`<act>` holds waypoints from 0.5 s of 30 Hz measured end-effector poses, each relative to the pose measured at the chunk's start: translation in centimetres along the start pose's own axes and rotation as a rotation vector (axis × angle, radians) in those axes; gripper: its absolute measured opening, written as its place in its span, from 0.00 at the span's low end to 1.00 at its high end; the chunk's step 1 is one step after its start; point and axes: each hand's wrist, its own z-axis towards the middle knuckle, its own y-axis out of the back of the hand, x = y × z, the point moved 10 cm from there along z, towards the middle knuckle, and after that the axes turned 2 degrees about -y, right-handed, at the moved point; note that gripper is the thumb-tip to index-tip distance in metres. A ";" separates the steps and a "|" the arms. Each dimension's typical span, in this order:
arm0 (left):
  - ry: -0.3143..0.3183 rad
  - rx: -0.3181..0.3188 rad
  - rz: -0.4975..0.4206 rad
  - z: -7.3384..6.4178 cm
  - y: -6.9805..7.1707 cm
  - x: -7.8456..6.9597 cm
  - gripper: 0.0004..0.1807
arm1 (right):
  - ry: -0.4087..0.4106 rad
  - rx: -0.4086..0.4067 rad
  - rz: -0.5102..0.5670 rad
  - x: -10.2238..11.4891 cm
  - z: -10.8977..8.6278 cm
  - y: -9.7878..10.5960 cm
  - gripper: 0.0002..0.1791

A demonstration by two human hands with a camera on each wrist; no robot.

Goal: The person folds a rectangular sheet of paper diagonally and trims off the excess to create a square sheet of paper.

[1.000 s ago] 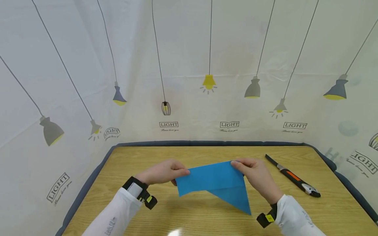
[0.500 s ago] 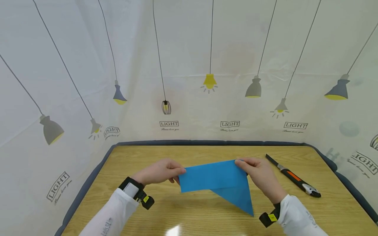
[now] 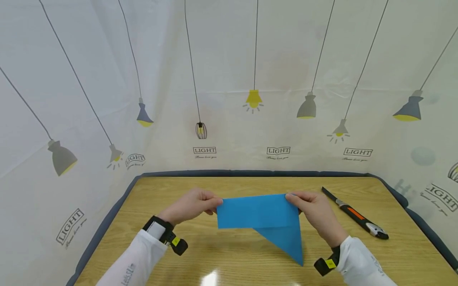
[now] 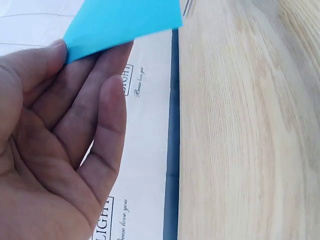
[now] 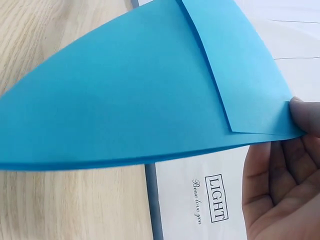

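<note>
A folded sheet of blue paper (image 3: 257, 212) hangs stretched between both hands above the table, its upper part a rectangular band and a pointed flap drooping at the right. My left hand (image 3: 195, 206) pinches its upper left corner between thumb and index finger; in the left wrist view the other fingers of this hand (image 4: 75, 135) lie loosely bent below the paper (image 4: 125, 22). At the upper right corner, thumb and fingers of my right hand (image 3: 316, 212) pinch the sheet. The right wrist view shows folded layers of the paper (image 5: 125, 90) up close.
A utility knife (image 3: 358, 216) with a black and orange handle lies on the wooden table (image 3: 171, 186) to the right, its dark blade pointing away. A white curtain (image 3: 229, 59) printed with lamps surrounds the table's back and sides.
Both hands have drawn slightly apart, the left one leftward and a little up. The paper's band now hangs flatter and more level. The knife has stayed where it was.
</note>
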 end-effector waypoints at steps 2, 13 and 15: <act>0.021 -0.028 -0.030 0.0 0.2 0.2 0.19 | -0.002 0.003 0.018 -0.1 0.0 0.0 0.23; 0.093 -0.209 -0.106 0.0 0.8 1.4 0.20 | -0.016 0.023 0.069 -0.2 0.0 -0.3 0.24; 0.084 -0.209 -0.097 0.0 0.8 1.3 0.19 | -0.019 0.027 0.072 -0.4 0.1 -0.4 0.23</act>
